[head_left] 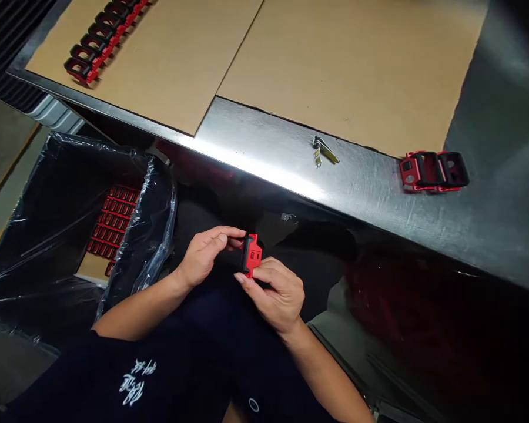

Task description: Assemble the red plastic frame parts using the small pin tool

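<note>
The left hand (207,255) and right hand (271,294) hold a red buckle (252,255) over the lap, fingers clenched on both its sides, below the steel surface (264,158), where a second buckle (434,171) and a metal clip (324,151) lie well apart

Steel table edge (255,170) blocks ahead — plastic-lined bin (66,229) (left) walls that side.

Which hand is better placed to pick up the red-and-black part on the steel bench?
Right, probably: the right hand is nearer the red-and-black part on the steel bench; the left hand is farther off. Both hold a red plastic piece.
</note>
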Tool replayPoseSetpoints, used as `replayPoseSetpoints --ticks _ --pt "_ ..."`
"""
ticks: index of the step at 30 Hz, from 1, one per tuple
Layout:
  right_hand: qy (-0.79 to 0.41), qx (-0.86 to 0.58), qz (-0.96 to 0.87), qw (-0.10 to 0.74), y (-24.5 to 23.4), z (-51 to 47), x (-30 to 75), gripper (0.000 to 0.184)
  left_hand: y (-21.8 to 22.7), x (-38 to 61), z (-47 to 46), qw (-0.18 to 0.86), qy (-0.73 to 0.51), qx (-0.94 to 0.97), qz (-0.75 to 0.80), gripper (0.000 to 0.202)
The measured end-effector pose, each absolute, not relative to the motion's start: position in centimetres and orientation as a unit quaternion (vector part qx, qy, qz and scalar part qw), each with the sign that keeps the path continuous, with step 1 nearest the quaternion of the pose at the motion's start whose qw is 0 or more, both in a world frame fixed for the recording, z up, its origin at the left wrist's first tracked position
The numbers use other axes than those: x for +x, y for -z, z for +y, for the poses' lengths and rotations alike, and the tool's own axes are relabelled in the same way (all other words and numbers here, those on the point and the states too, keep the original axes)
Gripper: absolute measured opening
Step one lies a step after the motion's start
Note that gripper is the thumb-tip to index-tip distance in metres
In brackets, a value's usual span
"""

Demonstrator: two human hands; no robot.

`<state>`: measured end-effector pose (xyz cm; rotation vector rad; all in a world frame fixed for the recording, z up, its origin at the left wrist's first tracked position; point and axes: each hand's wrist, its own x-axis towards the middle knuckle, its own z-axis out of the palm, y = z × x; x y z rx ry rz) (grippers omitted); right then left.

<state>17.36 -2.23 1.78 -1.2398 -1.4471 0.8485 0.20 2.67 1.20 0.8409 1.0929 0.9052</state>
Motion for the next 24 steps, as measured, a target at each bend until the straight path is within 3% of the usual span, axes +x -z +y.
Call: replayPoseSetpoints --ticks 3,7,10,13,24 --pt "-0.335 -0.499 -0.617 0.509 -1.9 -2.2 17.4 0.012 -1.4 -0.2 2.2 0.627 -0.397 0.439 0.507 0.038" --pt "-0.32 -0.483 -0.634 0.512 -1.9 -2.2 17.4 0.011 -2.0 -0.3 1.7 0.685 -0.406 0.403 0.451 0.037" --pt "-0.32 -0.465 -0.639 0.523 -1.8 -2.3 17.4 0.01 -2.7 -0.3 1.3 0.708 -0.368 0.449 0.402 0.064" --pt "-0.325 -0.457 -0.64 0.526 -1.7 -2.3 17.4 0.012 -3.3 -0.2 1.1 0.687 -0.324 0.524 0.386 0.077" --pt "-0.329 -0.442 -0.638 0.539 -0.9 -2.8 17.0 0.017 -3.5 -0.5 1.3 0.643 -0.274 0.608 0.376 0.083"
